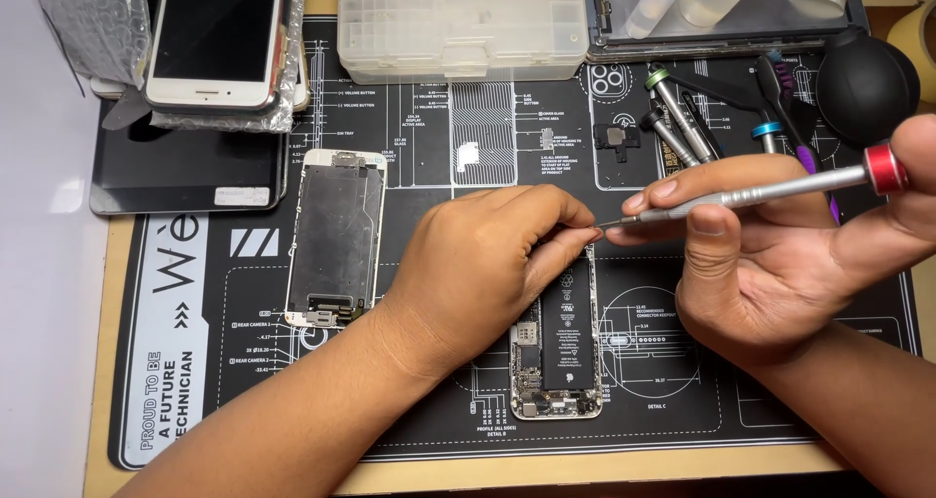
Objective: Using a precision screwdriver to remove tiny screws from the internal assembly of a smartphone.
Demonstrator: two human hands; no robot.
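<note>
My right hand [770, 264] holds a slim silver screwdriver with a red cap [780, 192], lying nearly level, tip pointing left. My left hand [487, 264] has its fingers pinched together right at that tip, above the top of an opened phone body [558, 347] with a black battery and bare circuit board. Whether a screw sits between the pinched fingers is too small to tell. The phone's detached screen assembly [334, 237] lies face down to the left, metal backplate up.
All rests on a black printed work mat [195, 362]. A white phone [216, 35] on bubble wrap sits at the top left, a clear parts box [458, 25] at top centre. Spare screwdrivers [682, 118] and a black blower bulb [863, 84] lie top right.
</note>
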